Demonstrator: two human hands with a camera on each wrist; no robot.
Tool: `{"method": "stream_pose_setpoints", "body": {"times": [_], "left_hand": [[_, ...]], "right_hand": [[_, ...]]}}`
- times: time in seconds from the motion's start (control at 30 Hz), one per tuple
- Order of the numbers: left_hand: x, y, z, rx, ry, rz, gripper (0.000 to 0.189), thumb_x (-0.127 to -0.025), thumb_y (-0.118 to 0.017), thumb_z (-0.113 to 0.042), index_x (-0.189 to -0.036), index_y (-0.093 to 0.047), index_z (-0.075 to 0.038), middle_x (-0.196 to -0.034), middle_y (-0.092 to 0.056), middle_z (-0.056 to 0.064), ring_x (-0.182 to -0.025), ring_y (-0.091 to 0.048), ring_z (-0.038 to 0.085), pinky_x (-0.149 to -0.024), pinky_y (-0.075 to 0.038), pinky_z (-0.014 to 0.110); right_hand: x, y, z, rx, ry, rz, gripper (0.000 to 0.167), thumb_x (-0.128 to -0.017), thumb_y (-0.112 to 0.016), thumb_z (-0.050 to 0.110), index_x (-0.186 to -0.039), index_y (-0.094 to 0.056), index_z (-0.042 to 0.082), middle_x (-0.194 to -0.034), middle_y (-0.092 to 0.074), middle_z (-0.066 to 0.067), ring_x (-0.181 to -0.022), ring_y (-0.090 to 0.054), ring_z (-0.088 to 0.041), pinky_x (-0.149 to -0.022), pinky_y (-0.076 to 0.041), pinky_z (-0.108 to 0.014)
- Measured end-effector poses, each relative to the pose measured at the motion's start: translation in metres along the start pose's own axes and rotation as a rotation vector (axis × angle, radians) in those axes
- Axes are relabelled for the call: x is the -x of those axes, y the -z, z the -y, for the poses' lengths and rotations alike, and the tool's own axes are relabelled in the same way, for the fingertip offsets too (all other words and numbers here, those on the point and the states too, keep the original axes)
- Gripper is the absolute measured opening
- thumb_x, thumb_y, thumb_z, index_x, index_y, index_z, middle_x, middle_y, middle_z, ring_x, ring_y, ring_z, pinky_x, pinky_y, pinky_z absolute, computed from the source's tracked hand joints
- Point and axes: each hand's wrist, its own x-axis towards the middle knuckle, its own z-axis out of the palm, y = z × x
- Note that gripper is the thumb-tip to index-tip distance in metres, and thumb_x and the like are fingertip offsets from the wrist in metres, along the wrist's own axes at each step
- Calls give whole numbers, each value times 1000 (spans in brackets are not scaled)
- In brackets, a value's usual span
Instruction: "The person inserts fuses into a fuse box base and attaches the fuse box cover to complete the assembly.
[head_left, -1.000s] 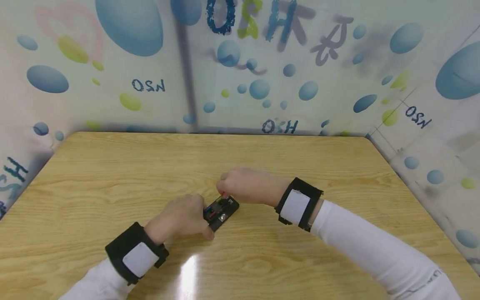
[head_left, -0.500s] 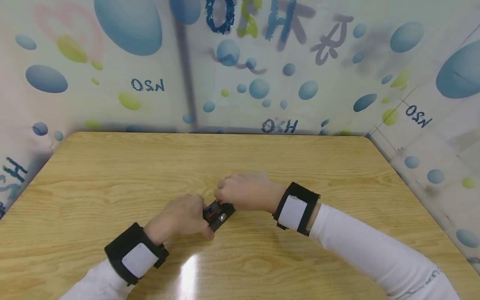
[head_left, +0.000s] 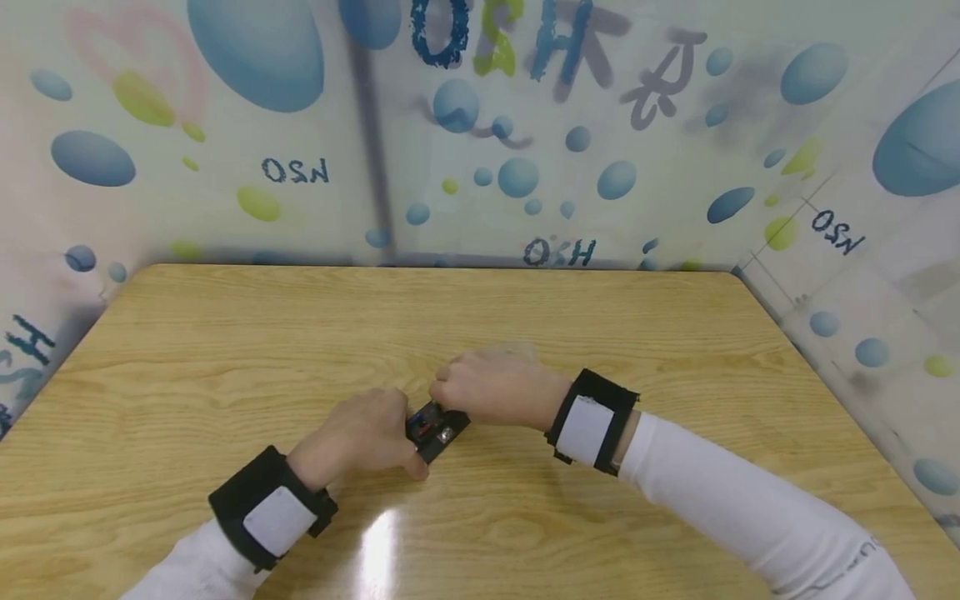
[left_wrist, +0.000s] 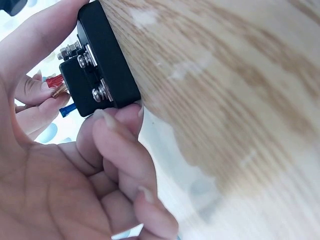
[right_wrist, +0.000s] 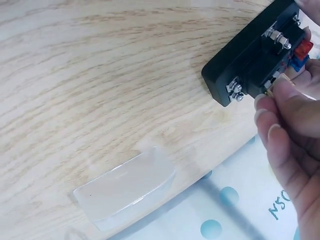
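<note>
My left hand (head_left: 367, 429) grips a black fuse block (head_left: 438, 433) that rests on the table. In the left wrist view its fingers hold the base at both ends. Metal studs with nuts (right_wrist: 278, 37) stick out of the block. A red blade fuse (right_wrist: 303, 48) and a blue blade fuse (right_wrist: 298, 63) show at its slots. My right hand (head_left: 498, 385) is over the block's far end. Its thumb and fingers pinch a small tan-coloured fuse (left_wrist: 60, 90) against the block. How deep that fuse sits is hidden by the fingertips.
A transparent plastic cover (right_wrist: 125, 187) lies on the wooden table (head_left: 300, 325) near its far edge, mostly behind my right hand in the head view. A wall (head_left: 480, 208) printed with bubbles stands beyond the table.
My right hand has come slightly down and nearer over the fuse block, hiding its far end. A reddish bit under its fingertips is no longer visible. My left hand stays put.
</note>
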Motion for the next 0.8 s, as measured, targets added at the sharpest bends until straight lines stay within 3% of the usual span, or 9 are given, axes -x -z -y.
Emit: {"method": "stream_pose_setpoints", "body": {"times": [0.3, 0.57, 0.8], "left_hand": [[0, 1, 1, 10, 1, 4, 37, -58, -88, -30, -68, -59, -11, -58, -52, -2, -51, -42, 12, -46, -29, 24], [0, 0, 1, 6, 4, 4, 37, -58, -89, -31, -68, -59, -12, -58, -53, -2, -52, -43, 12, -46, -30, 24], [-1, -1, -1, 1, 0, 2, 34, -57, -89, -31, -66, -60, -13, -57, -54, -3, -52, -43, 12, -47, -30, 25]], "right_hand": [[2, -5, 2, -23, 6, -41, 18, -92, -67, 12, -110, -69, 15, -103, -70, 3, -91, -67, -10, -77, -55, -22], [7, -13, 6, 73, 30, -129, 14, -92, -68, 15, -105, -69, 15, -101, -70, 3, -89, -67, -11, -78, -56, -24], [12, -15, 4, 19, 24, -165, 15, -89, -71, 13, -103, -70, 16, -100, -70, 3, -89, -66, -11, -75, -56, -26]]}}
